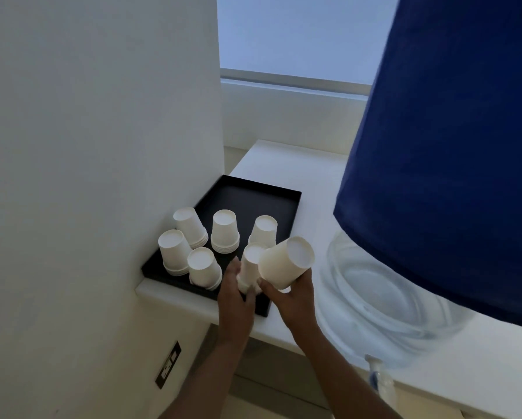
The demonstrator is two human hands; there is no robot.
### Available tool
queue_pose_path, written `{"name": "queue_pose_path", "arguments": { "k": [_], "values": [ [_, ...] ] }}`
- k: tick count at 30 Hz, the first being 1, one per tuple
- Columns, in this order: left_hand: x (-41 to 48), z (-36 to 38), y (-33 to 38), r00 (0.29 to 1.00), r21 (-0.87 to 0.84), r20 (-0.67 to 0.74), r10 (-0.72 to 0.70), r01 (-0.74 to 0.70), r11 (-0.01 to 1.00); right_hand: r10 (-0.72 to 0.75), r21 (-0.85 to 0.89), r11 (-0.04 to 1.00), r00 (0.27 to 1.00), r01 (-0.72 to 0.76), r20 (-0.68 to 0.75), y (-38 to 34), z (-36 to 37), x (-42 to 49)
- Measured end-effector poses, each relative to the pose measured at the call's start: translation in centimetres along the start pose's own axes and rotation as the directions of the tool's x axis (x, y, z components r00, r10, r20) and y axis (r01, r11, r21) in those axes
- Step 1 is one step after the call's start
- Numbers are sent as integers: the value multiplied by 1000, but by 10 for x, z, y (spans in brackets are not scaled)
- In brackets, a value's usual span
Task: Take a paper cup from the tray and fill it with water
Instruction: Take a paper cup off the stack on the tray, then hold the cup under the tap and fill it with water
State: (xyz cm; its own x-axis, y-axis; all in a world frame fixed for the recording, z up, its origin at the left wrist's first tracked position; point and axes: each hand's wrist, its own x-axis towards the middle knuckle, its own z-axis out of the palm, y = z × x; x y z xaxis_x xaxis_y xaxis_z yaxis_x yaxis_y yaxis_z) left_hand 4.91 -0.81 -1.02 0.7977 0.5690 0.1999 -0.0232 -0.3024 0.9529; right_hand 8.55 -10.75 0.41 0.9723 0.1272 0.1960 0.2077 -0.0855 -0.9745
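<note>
A black tray (262,193) sits on a white counter beside the wall and carries several short stacks of upside-down white paper cups (225,231). My right hand (293,300) holds one white paper cup (285,263) lifted off the tray, tilted with its base pointing up and right. My left hand (235,297) grips the bottom of the nearest cup stack (251,267) at the tray's front edge, holding it down.
A large water bottle under a blue cover (453,146) stands on the counter at the right, its clear lower part (383,297) showing. A small tap (374,370) juts out below it. The wall at the left carries a power socket (169,364). A window lies behind.
</note>
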Motion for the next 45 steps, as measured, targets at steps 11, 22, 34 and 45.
{"name": "queue_pose_path", "arguments": {
  "k": [11,22,34,45],
  "values": [
    [-103,-12,48,796,-466,473,-378,590,659,246,253,940,969,-231,-30,0,-48,-122],
    [-151,-17,33,827,34,536,-168,178,983,373,257,900,927,-352,-34,24,-124,-201],
    [-182,42,27,482,222,871,89,-550,805,335,-110,936,942,-336,-28,61,-150,-195],
    [-163,67,25,679,118,607,414,-592,798,386,22,921,907,-388,-166,83,-146,-170]
  ]
}}
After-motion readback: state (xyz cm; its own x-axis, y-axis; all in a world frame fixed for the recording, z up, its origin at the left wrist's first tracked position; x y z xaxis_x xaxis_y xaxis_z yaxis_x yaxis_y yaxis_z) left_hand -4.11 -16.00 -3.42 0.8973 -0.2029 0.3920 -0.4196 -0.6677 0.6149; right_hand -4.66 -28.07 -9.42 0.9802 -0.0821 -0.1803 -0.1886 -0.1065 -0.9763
